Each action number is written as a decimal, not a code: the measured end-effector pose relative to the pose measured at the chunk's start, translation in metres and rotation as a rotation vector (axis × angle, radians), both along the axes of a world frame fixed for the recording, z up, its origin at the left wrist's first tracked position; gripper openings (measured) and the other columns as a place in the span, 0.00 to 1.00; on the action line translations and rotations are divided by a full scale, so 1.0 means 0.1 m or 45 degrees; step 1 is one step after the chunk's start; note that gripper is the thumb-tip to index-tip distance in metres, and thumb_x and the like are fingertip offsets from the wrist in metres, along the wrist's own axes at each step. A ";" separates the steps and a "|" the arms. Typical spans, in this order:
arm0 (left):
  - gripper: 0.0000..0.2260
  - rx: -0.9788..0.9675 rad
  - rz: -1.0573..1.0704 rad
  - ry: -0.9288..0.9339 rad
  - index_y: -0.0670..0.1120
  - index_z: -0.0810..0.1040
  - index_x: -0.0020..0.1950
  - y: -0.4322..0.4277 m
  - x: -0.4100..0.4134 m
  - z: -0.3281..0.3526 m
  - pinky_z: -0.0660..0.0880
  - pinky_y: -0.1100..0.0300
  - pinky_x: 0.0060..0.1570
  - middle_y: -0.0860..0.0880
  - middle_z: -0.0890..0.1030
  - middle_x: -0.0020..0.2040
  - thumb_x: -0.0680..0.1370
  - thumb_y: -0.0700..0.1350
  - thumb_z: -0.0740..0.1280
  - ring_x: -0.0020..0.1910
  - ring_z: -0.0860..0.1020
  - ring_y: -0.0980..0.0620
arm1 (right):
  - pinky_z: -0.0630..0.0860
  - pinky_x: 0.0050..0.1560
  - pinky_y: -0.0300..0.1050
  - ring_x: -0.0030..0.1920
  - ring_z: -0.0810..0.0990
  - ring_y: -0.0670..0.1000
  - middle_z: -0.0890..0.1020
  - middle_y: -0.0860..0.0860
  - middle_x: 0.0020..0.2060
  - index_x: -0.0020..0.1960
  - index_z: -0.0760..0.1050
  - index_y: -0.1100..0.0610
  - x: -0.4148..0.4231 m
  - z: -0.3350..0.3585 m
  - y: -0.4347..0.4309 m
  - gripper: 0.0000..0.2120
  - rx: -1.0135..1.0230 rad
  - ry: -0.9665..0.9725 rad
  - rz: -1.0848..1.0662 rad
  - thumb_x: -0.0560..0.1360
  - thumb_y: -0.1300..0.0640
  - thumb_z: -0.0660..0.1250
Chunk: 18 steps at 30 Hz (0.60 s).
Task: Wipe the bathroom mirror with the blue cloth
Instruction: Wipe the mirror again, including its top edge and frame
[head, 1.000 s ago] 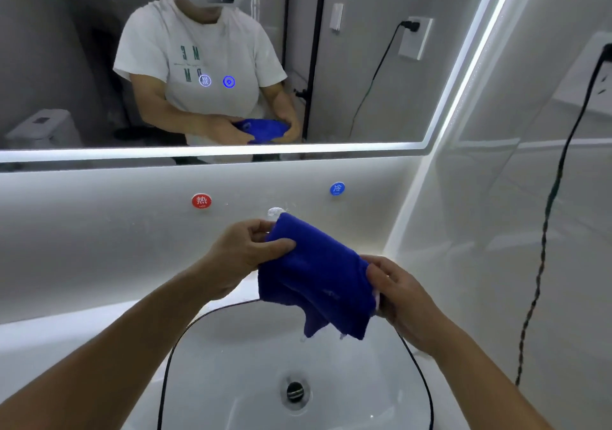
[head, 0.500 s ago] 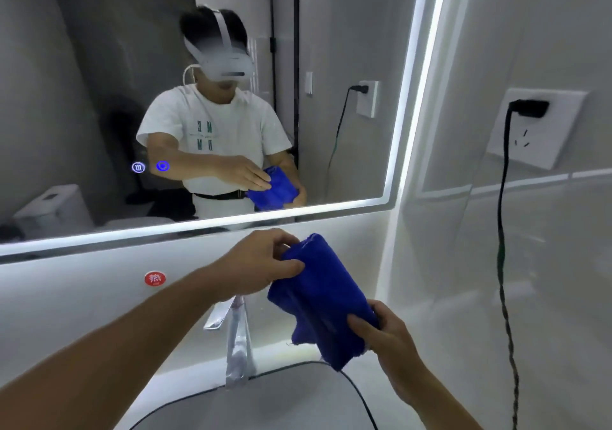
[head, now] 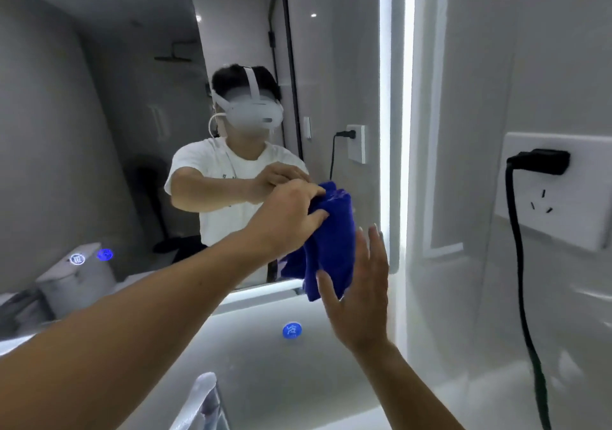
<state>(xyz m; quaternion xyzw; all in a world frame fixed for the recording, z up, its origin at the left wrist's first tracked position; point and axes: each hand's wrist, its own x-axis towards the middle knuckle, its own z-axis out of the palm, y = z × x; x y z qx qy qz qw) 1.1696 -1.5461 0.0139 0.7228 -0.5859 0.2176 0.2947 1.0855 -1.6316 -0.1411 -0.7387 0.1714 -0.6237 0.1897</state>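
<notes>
The bathroom mirror (head: 99,131) fills the upper left, edged by a lit strip on its right and bottom. My left hand (head: 291,214) grips the top of the bunched blue cloth (head: 331,241), which hangs in front of the mirror's lower right corner. My right hand (head: 361,284) is just right of and below the cloth, fingers straight and spread, its palm against or very near the hanging part. Whether the cloth touches the glass I cannot tell.
A chrome tap (head: 205,403) rises at the bottom centre. A blue round sticker (head: 292,330) sits on the panel below the mirror. On the right wall a white socket (head: 559,191) holds a black plug (head: 539,161) with a cable hanging down.
Both hands have lifted the cloth from above the sink up to the mirror's lower right corner. My right hand has let go of the cloth's lower end and opened flat.
</notes>
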 end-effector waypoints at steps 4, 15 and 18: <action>0.05 0.013 -0.054 -0.271 0.43 0.84 0.50 -0.10 0.06 0.07 0.67 0.65 0.49 0.45 0.84 0.45 0.76 0.40 0.71 0.48 0.78 0.50 | 0.55 0.74 0.56 0.77 0.53 0.58 0.53 0.53 0.78 0.79 0.48 0.52 0.41 0.09 -0.13 0.36 -0.383 0.072 -0.192 0.78 0.41 0.59; 0.09 -0.372 0.024 -0.728 0.41 0.81 0.55 0.20 0.43 0.12 0.73 0.45 0.61 0.45 0.81 0.57 0.77 0.41 0.66 0.62 0.76 0.45 | 0.55 0.73 0.63 0.76 0.53 0.64 0.54 0.60 0.77 0.78 0.49 0.59 0.75 -0.04 -0.18 0.40 -0.455 0.187 -0.506 0.75 0.46 0.63; 0.17 -0.301 0.173 -0.769 0.41 0.77 0.66 0.30 0.49 0.01 0.66 0.42 0.69 0.44 0.74 0.70 0.79 0.44 0.62 0.73 0.66 0.44 | 0.55 0.73 0.64 0.76 0.51 0.64 0.51 0.58 0.78 0.78 0.48 0.59 0.76 -0.11 -0.05 0.35 -0.399 0.246 -0.560 0.77 0.48 0.58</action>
